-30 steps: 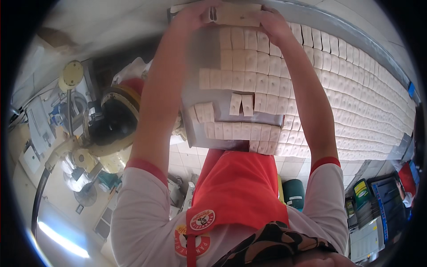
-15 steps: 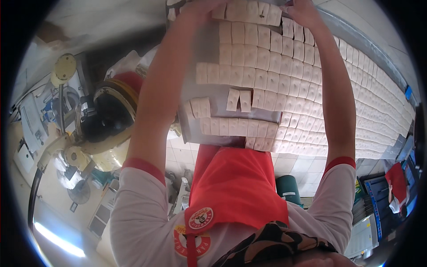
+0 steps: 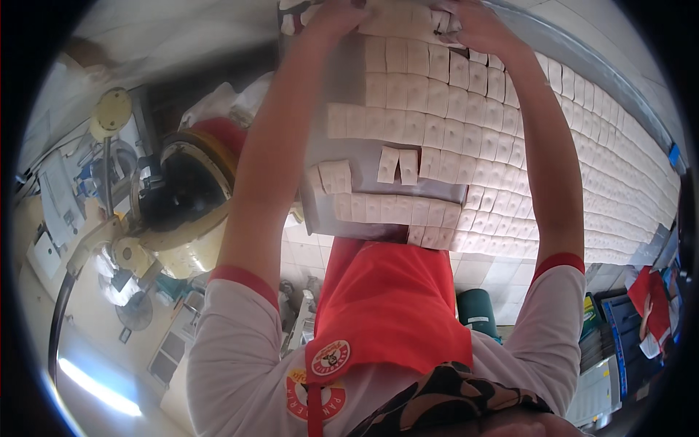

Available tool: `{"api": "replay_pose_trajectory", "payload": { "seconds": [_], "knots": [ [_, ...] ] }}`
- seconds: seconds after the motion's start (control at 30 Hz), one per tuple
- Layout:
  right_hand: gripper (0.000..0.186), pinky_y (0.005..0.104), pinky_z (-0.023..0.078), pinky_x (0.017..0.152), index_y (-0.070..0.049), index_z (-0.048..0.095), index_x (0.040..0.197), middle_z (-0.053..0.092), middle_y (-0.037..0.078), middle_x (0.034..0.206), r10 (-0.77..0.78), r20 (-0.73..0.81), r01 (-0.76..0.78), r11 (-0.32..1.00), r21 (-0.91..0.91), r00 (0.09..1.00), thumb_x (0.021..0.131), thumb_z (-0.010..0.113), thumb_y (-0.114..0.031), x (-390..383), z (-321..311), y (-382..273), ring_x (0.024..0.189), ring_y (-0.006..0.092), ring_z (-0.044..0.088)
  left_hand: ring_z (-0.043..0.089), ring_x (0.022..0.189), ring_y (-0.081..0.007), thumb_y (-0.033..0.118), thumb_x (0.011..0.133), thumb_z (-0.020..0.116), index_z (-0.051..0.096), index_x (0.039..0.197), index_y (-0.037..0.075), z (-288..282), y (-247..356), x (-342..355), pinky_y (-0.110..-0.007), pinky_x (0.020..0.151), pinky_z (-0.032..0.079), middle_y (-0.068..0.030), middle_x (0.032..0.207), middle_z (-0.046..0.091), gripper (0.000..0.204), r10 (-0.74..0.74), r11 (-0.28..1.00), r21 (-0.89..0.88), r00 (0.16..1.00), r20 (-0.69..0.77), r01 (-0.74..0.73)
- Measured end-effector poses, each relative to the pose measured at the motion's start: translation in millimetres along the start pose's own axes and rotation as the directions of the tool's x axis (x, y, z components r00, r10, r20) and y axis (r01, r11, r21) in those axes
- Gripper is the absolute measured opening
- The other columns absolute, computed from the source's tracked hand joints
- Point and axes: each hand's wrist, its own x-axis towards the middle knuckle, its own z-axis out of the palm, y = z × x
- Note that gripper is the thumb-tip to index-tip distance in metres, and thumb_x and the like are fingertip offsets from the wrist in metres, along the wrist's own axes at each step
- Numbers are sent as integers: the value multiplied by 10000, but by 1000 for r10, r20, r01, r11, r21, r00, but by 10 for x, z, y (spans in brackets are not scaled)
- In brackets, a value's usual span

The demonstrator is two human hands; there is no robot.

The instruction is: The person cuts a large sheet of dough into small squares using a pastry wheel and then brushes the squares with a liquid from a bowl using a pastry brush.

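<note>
My left hand [image 3: 341,16] is at the top edge, fingers curled beside the left end of a band of pale dough pieces [image 3: 397,22]; what it grips is unclear. My right hand [image 3: 466,25] bends its fingers round pieces at that band's right end. Beneath them, rows of small rectangular dough pieces [image 3: 451,127], many dimpled, cover metal trays [image 3: 324,135]. Two pieces stand slightly apart from their neighbours [image 3: 387,165], and a short group lies at the left [image 3: 333,176].
A cream machine with a dark bowl [image 3: 182,189] and lamp-like arm stands left, near white cloth [image 3: 226,102]. A green bin [image 3: 477,313] is below the trays. At far right a person in red [image 3: 648,306] is near dark racks [image 3: 611,349].
Both hands first moved apart, the right one rightward off the band's end; now the right hand has come back slightly left onto the pieces, and the left hand sits a little further right.
</note>
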Motion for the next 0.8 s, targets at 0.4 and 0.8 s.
{"api": "replay_pose_trajectory", "payload": {
  "seconds": [0.4,0.8],
  "knots": [
    [737,491,279,1236,-31,473,1489,417,320,1534,-124,-207,149,982,112,971,918,684,-448,363,291,-406,1479,421,341,693,1073,-350,262,936,636,682,1271,58,-23,-97,45,-424,948,545,-201,1128,733,395,224,927,332,967,-119,-174],
    [739,505,228,1257,-13,483,1487,443,305,1529,-67,-169,72,997,24,983,944,613,-498,490,266,-638,1499,448,298,622,1145,-430,148,929,572,664,1290,122,14,60,-142,-494,938,544,-224,1303,575,373,566,468,834,824,-30,-292]
  ]
}}
